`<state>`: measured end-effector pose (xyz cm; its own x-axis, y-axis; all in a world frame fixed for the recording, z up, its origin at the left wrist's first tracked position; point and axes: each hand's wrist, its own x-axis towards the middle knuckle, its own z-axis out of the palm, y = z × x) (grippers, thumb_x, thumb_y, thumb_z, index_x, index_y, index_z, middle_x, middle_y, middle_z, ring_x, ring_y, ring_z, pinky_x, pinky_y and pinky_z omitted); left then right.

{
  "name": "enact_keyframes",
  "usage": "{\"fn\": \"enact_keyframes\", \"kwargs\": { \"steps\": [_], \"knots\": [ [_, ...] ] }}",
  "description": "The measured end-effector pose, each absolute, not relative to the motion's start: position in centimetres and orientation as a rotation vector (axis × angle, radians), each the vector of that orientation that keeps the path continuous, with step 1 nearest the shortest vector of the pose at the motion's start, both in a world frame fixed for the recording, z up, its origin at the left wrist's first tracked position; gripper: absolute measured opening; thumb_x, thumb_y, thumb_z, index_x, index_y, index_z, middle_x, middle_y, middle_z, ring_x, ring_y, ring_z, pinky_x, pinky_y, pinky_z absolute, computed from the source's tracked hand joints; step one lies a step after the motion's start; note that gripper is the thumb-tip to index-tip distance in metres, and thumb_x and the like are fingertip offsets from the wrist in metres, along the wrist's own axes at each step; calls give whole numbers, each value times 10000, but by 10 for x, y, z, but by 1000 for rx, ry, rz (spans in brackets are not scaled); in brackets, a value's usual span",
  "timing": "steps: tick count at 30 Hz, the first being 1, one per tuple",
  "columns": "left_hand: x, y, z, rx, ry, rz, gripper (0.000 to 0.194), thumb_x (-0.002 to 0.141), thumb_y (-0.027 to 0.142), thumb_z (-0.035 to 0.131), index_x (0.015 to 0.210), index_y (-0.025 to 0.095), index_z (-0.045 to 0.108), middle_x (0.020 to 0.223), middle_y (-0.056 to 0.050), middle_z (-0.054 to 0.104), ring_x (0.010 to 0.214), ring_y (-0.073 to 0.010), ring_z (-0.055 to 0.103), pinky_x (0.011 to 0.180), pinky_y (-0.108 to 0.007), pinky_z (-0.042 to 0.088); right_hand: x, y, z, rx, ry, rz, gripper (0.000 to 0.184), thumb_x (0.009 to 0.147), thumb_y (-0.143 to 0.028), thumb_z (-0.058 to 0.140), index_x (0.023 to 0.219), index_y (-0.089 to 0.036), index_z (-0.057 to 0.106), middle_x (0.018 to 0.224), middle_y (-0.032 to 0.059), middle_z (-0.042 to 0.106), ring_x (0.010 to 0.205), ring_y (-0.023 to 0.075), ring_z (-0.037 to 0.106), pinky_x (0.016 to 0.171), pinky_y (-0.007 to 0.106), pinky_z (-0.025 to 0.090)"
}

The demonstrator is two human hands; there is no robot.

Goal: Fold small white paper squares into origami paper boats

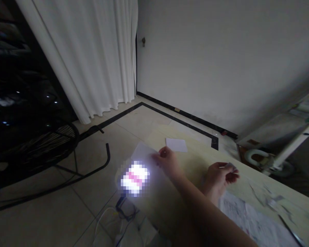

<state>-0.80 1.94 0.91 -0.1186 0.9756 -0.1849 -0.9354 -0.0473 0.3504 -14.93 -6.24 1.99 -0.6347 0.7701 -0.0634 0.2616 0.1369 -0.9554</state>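
Pinching a small indistinct piece (231, 166), the left hand (220, 176) curls; whether the right hand's (168, 160) fingers pinch anything, I cannot tell.

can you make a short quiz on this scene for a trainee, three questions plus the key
1. True or false: the hand farther from the bright glowing patch holds a small object.
2. What colour is the curtain? A) black B) white C) red
3. Fill in: the printed sheet lies on the pale ____.

Key: 1. True. 2. B. 3. table.
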Motion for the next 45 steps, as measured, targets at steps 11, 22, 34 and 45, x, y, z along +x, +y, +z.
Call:
{"fn": "enact_keyframes", "kwargs": {
  "steps": [11,22,34,45],
  "knots": [
    [-11,17,10,76,437,1639,260,591,219,726,770,123,564,661,-44,641,503,-101,589,498,-203,416,-141,-62,19,-1129,-2382,1001,120,680,-228,592,645,-187,485,581,-33,509,535,97,441,480,206,275],
    [-14,12,17,99,467,1632,248,613,248,732,749,123,567,666,-29,622,513,-79,558,521,-198,405,-134,-67,30,-1185,-2699,753,221,788,-423,535,773,-204,565,770,44,632,622,155,552,516,238,331],
    [-12,11,17,99,466,1624,260,600,225,727,769,124,557,664,-36,630,516,-87,571,506,-190,409,-117,-69,41,-638,-2795,549,559,673,-437,670,1135,-210,453,1089,96,535,974,241,522,829,360,392],
    [-12,12,15,118,513,1599,259,638,245,717,792,131,544,680,-28,627,516,-85,569,501,-196,401,-116,-75,37,-581,-2915,479,662,614,-402,708,1185,-207,437,1115,109,522,998,265,495,868,403,354]
  ]
}}
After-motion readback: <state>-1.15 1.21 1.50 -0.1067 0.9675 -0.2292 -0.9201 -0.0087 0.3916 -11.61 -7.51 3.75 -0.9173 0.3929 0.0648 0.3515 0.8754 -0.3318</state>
